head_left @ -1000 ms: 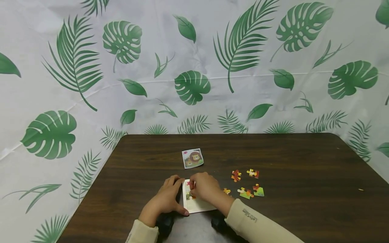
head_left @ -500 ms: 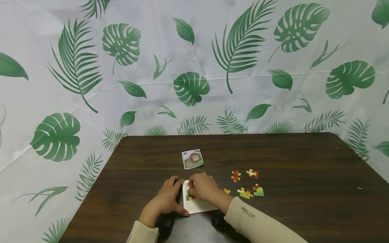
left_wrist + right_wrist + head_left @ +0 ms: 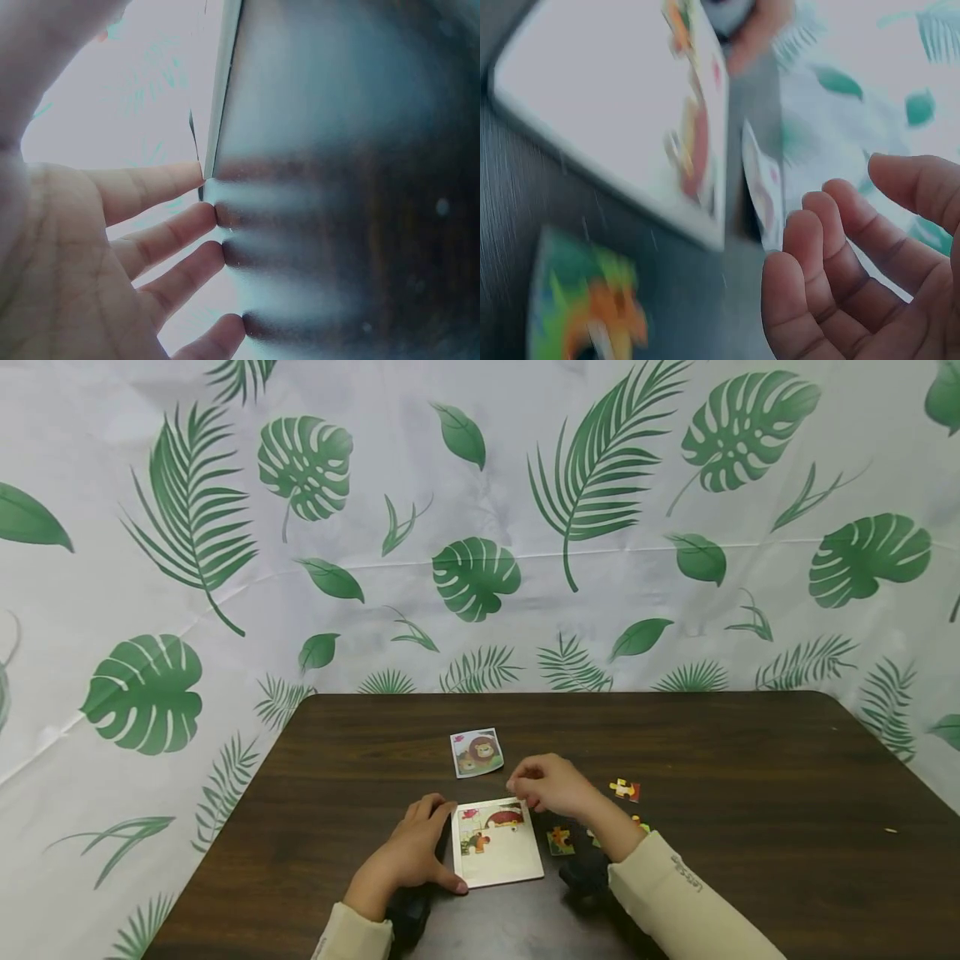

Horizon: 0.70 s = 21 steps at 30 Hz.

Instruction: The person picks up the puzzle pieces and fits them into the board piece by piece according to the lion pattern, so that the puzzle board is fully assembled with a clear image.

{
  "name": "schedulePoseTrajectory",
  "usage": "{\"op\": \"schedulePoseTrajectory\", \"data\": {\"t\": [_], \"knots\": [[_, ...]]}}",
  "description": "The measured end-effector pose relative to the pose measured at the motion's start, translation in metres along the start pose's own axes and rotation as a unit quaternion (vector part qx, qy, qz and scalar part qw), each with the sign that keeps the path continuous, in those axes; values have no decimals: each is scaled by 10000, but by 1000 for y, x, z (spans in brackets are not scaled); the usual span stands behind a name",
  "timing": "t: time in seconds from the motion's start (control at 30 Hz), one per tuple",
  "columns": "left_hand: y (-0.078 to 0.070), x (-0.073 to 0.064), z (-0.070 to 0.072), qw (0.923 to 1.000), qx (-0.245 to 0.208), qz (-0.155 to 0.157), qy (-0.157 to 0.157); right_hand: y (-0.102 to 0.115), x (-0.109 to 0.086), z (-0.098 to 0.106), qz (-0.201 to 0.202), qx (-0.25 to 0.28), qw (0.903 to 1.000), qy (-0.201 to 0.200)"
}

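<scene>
A pale square puzzle tray (image 3: 501,860) lies at the table's near side, with jigsaw pieces in its upper part and at its left side. My left hand (image 3: 411,847) rests along the tray's left edge, thumb at the near corner and index finger at the far one. Its fingers reach out straight to the table in the left wrist view. My right hand (image 3: 553,787) hovers by the tray's far right corner. In the right wrist view its fingers (image 3: 804,247) curl loosely, apart from the thumb, with nothing between. A green-and-orange puzzle piece (image 3: 604,307) lies below it.
Beyond the tray lies a picture card with lions (image 3: 477,753). A red-and-yellow piece (image 3: 625,789) sits to the right; other loose pieces are partly covered by the right forearm. A dark wrist device (image 3: 585,870) hangs under the right wrist. A leaf-print cloth (image 3: 480,643) hangs behind the table.
My right hand has left the tray's left part and moved right and away, uncovering the pieces inside. It now hides a red loose piece. The left hand has stayed at the tray's edge.
</scene>
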<state>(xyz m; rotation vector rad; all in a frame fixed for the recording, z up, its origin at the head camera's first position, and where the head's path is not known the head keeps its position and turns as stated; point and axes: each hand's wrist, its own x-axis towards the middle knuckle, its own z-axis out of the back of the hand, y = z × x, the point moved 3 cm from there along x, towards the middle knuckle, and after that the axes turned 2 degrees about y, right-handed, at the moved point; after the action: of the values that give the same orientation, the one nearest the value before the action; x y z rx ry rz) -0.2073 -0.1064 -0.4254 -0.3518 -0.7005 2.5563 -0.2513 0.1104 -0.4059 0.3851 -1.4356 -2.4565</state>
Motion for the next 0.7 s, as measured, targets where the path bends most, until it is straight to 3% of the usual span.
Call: {"op": "schedulePoseTrajectory", "data": {"t": [0.2,0.43,0.53,0.7], "knots": [[0,0,0,10000,-15,33,33,-14,-9,37,-294,53,9986,-445],[-1,0,1,10000,-21,36,27,-28,-17,60,-359,-18,9973,-645],[0,0,0,10000,0,42,27,-33,-20,66,-339,-540,9949,-778],[0,1,0,10000,-15,48,27,-41,-23,72,-540,-1518,9830,-883]]}}
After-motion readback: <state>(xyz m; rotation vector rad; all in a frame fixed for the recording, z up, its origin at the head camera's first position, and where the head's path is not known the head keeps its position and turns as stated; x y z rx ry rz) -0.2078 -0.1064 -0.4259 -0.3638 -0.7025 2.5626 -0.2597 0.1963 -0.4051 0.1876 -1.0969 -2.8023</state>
